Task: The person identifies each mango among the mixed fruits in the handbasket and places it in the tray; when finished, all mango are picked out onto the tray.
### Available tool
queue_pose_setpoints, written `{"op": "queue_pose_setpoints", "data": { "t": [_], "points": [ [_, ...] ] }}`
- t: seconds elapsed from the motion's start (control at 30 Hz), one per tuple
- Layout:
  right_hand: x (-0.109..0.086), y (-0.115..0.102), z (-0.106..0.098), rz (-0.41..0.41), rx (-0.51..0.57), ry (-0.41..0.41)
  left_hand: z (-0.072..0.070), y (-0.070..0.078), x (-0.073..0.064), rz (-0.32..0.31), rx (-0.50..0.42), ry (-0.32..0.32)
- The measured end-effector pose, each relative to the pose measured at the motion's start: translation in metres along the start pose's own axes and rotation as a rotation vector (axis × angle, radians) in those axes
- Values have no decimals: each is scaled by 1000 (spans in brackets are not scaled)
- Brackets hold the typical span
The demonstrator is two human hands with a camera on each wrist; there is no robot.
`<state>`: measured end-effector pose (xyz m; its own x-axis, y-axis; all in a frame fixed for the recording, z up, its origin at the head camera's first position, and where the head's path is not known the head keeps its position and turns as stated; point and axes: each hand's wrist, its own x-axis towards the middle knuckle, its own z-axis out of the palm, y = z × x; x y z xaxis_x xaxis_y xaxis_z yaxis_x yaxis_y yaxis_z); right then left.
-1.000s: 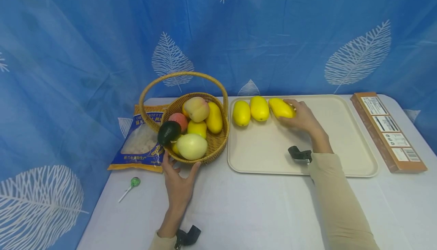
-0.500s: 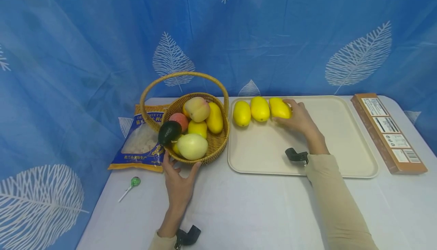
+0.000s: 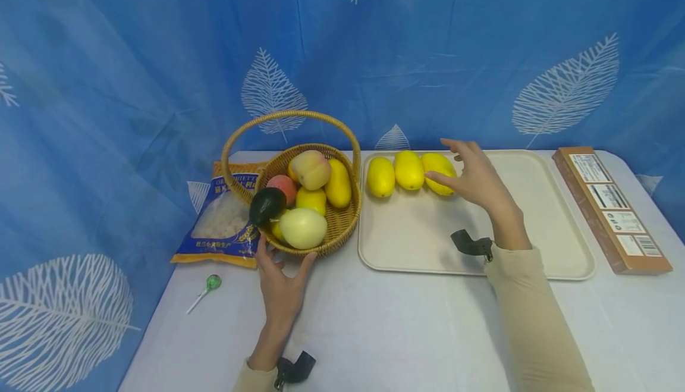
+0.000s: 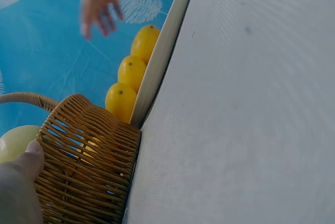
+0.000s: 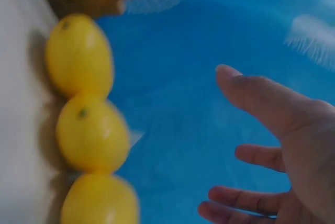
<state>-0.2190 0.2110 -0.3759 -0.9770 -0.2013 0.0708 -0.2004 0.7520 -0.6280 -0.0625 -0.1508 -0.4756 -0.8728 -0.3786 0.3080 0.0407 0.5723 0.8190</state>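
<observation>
My left hand (image 3: 280, 294) holds the near side of a wicker basket (image 3: 342, 234), its thumb at the rim in the left wrist view; some fingers are hidden. The basket carries an avocado (image 3: 267, 206), a peach (image 3: 310, 169), a pale green melon-like fruit (image 3: 302, 228), a reddish fruit (image 3: 282, 188) and several yellow fruits. Three yellow mangoes stand in a row along the back left of a cream tray (image 3: 428, 243). Fingers spread and holding nothing, my right hand (image 3: 481, 181) is beside the rightmost mango (image 3: 440, 173). Its palm and fingers show apart from the mangoes (image 5: 94, 132) in the right wrist view.
Left of the basket lies a blue and orange pasta bag (image 3: 219, 219), partly behind it. A green lollipop (image 3: 212, 283) is on the white tablecloth near the left edge. To the tray's right is a long brown box (image 3: 610, 207). A blue leaf-patterned curtain (image 3: 428, 53) hangs behind.
My right hand has shifted the rightmost mango left against the others, then let go and lifted away with its fingers spread. My left hand stays at the basket.
</observation>
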Motion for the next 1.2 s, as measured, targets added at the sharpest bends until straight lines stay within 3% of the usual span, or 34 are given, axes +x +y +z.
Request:
{"op": "queue_pose_setpoints", "data": {
  "t": [0.17,0.3,0.47,0.73,1.2],
  "points": [
    [-8,-31,3,-152,61,40,0,1,0,-13,-4,-8],
    [-10,-47,16,-332,110,54,-1,0,1,-16,-3,-5],
    [-7,-65,40,-545,182,-23,-1,0,1,-2,-2,1],
    [3,-94,83,-613,200,-249,0,0,2,15,-4,5],
    [29,-128,135,-712,175,-426,1,-2,0,41,17,17]
  ]
}}
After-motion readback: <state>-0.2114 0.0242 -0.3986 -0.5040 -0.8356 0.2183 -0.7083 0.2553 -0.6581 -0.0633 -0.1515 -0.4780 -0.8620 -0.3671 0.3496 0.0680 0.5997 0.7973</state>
